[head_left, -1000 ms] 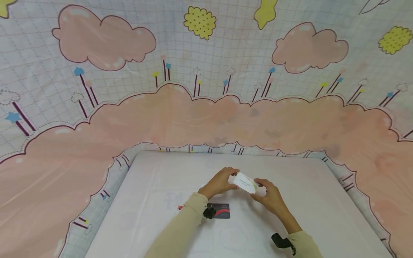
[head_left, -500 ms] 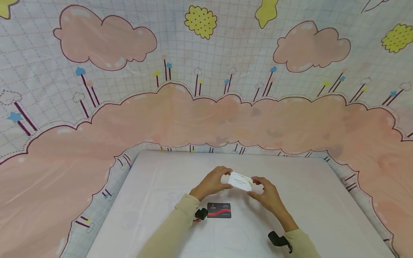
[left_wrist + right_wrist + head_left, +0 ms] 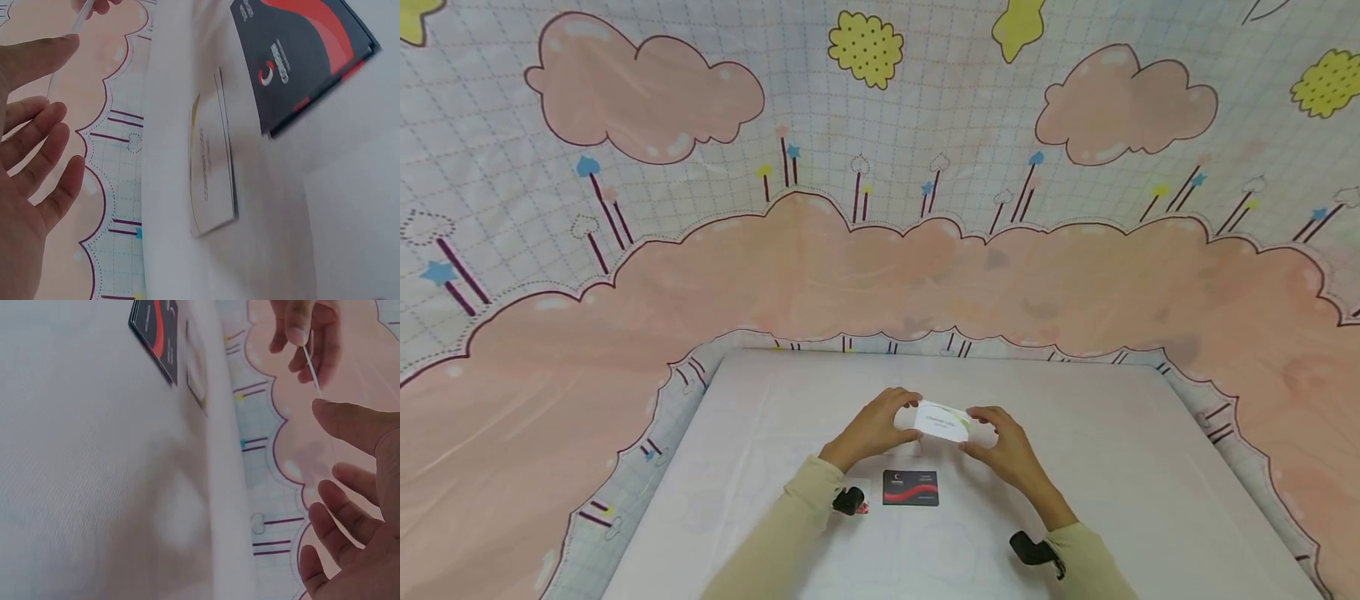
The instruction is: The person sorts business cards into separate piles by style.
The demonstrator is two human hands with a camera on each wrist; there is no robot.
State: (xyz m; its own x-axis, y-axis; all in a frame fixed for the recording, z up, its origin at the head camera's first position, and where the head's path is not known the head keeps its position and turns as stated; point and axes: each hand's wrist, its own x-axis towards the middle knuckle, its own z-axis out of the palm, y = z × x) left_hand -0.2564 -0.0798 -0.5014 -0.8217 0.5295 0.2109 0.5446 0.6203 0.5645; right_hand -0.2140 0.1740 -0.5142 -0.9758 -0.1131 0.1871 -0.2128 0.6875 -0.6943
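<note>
A white business card (image 3: 942, 422) with printed text and a yellow-green corner is raised above the table. My left hand (image 3: 871, 427) pinches its left end between thumb and fingers. At its other end, my right hand (image 3: 1011, 448) grips it the same way. Below lies a stack of dark business cards (image 3: 911, 488) with a red wave. A low stack of white business cards (image 3: 212, 165) lies beside the dark ones in the left wrist view. In both wrist views the held card appears almost edge-on.
Partly hidden under the left wrist's black camera (image 3: 849, 501) lies a pale item with a red pattern (image 3: 862, 505). The white table (image 3: 1112, 467) ends at the back against a patterned cloth (image 3: 880, 275). Another black camera (image 3: 1032, 549) sits at the right wrist.
Both hands have moved left with the white business card, which has turned to lie more level across the view. My left forearm has uncovered the dark business cards.
</note>
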